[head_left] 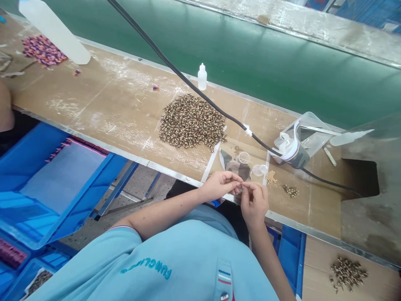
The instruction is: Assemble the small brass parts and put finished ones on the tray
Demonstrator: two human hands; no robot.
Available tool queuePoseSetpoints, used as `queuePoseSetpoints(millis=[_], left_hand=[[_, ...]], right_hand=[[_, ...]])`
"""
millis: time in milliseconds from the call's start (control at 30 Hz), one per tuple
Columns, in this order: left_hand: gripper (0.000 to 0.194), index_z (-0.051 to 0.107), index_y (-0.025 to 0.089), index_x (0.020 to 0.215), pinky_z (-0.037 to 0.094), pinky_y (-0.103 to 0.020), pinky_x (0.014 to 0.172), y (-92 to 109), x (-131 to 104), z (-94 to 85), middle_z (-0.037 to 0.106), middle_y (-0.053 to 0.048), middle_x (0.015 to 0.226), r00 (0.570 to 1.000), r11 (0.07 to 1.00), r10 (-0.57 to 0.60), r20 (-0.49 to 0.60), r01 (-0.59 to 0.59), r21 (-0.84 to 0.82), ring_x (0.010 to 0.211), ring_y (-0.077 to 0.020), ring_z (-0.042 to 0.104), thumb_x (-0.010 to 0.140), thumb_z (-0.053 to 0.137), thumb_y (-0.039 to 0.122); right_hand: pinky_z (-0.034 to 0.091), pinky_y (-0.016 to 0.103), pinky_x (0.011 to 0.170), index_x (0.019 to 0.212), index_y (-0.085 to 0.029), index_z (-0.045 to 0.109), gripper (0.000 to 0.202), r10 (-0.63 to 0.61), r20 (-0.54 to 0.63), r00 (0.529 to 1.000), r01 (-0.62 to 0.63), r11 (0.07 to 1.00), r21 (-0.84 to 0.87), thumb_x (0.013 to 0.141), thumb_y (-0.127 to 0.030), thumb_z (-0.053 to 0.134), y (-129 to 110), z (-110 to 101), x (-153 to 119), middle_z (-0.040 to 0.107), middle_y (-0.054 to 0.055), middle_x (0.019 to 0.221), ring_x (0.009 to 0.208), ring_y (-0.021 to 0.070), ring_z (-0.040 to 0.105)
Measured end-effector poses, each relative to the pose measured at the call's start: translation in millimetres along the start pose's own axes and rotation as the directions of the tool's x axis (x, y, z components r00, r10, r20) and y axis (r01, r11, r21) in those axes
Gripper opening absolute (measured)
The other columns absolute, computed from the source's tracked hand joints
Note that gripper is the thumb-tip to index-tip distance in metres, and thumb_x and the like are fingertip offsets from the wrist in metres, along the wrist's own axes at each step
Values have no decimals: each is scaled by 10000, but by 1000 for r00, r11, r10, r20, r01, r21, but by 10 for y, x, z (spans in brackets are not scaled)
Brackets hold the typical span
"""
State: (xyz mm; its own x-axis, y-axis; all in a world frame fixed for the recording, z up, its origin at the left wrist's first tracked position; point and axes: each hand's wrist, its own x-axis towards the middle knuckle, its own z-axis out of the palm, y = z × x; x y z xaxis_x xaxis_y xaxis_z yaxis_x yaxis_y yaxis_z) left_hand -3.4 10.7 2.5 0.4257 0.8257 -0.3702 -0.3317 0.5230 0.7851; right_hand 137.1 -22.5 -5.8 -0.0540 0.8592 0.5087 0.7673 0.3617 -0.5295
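My left hand point(222, 184) and my right hand point(255, 200) meet at the fingertips over the table's front edge. Both are pinched on something too small to make out. Just beyond them lie a small round clear cup point(243, 157) and a clear round lid or dish point(260, 169). A little heap of pale beads point(271, 177) and a small cluster of dark-and-gold pieces point(290, 191) sit right of my right hand. Farther back is a large pile of similar dark-and-gold pieces point(192, 121).
A small white bottle point(202, 77) stands behind the pile. A black cable point(175, 70) crosses above the table point(125, 113). A clear container point(308, 129) holds tools at right. Blue bins point(78, 205) are at lower left. Another person's arm point(5, 106) shows at the left edge.
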Motion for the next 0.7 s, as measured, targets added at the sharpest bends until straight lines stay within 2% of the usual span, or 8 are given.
queuePoseSetpoints(millis=[233, 467, 700], left_hand=[[295, 609, 95, 820, 477, -221, 590, 11, 3, 5, 601, 19, 592, 1000, 1000, -4, 12, 4, 5, 572, -73, 563, 681, 735, 322], [250, 613, 100, 832, 493, -221, 622, -94, -3, -9, 605, 10, 629, 995, 992, 99, -4, -98, 78, 596, -70, 569, 725, 693, 312], [167, 628, 102, 845, 508, -216, 611, -139, -15, -15, 600, -1, 643, 980, 947, 200, -2, -193, 257, 593, -80, 573, 786, 601, 255]], right_hand=[[477, 269, 681, 849, -208, 580, 77, 3, -48, 999, -3, 1000, 10, 885, -186, 515, -14, 14, 5, 602, 13, 772, 773, 136, 570], [481, 261, 671, 893, -214, 599, 80, -18, -34, 999, 17, 1000, -8, 877, -184, 526, 3, 1, -28, 606, 24, 819, 780, 134, 578], [478, 244, 678, 909, -213, 603, 103, -110, 11, 994, 111, 992, -65, 883, -167, 514, 45, -55, -23, 614, 26, 832, 796, 129, 597]])
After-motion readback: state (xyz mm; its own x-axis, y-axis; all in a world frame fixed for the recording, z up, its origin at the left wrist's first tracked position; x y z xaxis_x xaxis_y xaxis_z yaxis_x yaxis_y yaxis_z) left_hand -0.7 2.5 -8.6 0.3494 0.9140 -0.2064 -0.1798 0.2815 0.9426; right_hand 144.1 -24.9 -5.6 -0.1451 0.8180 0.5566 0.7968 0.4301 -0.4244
